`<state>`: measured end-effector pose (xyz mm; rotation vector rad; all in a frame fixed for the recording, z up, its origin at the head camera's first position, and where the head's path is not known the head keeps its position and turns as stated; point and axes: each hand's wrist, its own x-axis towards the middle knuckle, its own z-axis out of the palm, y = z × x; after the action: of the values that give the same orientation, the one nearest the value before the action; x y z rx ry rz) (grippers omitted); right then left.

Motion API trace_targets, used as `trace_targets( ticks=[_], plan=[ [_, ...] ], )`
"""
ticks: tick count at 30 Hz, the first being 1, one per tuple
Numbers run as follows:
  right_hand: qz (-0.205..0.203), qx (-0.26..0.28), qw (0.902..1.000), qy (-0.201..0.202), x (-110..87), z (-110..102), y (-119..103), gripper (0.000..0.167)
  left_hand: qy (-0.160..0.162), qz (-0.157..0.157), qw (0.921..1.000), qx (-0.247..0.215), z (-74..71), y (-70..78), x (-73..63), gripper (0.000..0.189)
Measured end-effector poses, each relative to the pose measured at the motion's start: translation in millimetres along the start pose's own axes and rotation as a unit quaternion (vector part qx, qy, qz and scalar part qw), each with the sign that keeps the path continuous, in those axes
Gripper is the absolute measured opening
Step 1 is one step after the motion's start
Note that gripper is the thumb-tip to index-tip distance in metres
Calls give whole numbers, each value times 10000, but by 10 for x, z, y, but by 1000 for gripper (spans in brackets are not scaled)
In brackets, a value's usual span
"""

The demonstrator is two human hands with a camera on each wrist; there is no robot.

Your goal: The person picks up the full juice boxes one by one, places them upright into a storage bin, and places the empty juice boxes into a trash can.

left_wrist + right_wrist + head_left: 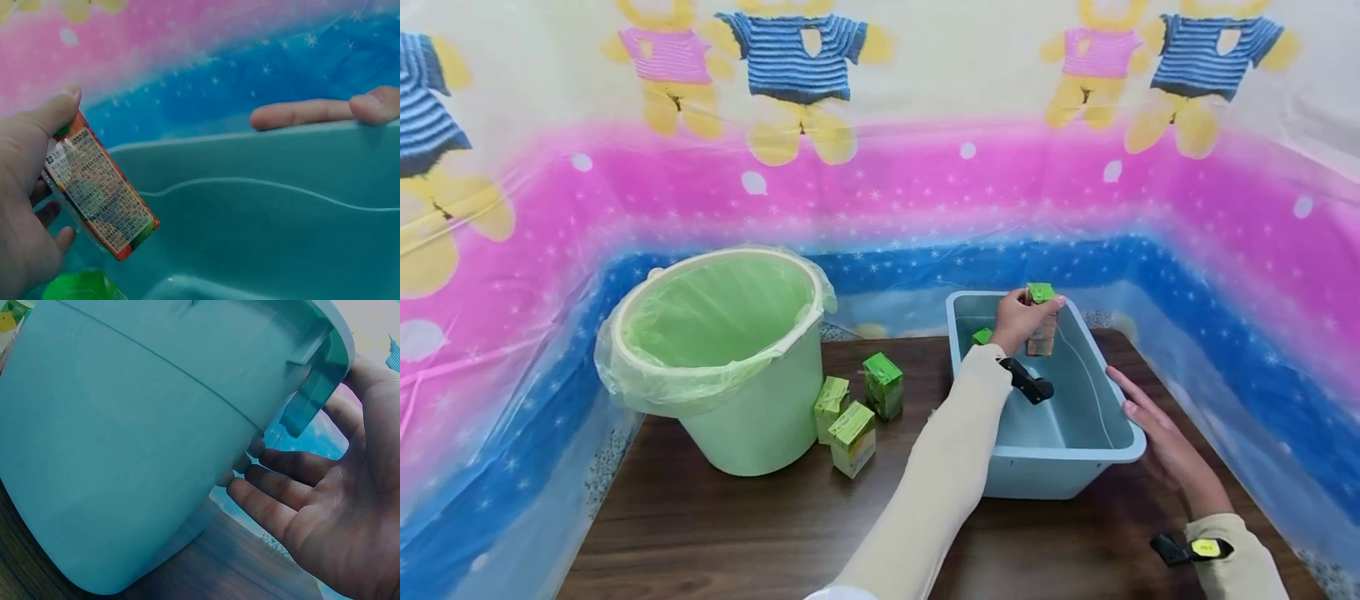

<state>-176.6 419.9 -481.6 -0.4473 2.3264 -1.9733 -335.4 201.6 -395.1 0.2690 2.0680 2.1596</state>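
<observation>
My left hand (1017, 321) grips a small drink carton (1041, 340) near its green top, above the inside of a blue-grey plastic tub (1060, 455). The left wrist view shows the carton's printed, orange-edged side (103, 190) tilted, with my thumb at its upper end. Another green-topped carton (982, 336) is in the tub, mostly hidden by my left hand and arm. On the tub's right side, my right hand (1165, 446) touches the rim and outer wall. Its fingers (287, 462) are fairly straight against the wall, spread a little apart.
A light green bucket (760, 433) lined with a clear bag stands on the left of the brown wooden table (715, 533). Between bucket and tub stand three green-topped cartons (853, 439). A printed sheet (895, 183) hangs around the back and sides.
</observation>
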Motion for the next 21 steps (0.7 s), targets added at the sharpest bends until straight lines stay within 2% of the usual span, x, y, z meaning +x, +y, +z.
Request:
trace_targets(
  ticks=[3,7,12,21],
  plan=[
    [-32,38,10000,-61,52,-25,-20,55,100,-176,9998,51,-11,-47,13,32],
    [-78,172,9996,-225,93,-53,-14,56,253,-614,9976,210,-24,-145,11,34],
    [-89,198,9995,-233,75,-83,-7,56,394,-1046,9928,439,41,-216,0,37],
    [11,58,9999,-108,-1,-99,-5,56,514,-1302,9901,84,271,-345,1,44]
  ],
)
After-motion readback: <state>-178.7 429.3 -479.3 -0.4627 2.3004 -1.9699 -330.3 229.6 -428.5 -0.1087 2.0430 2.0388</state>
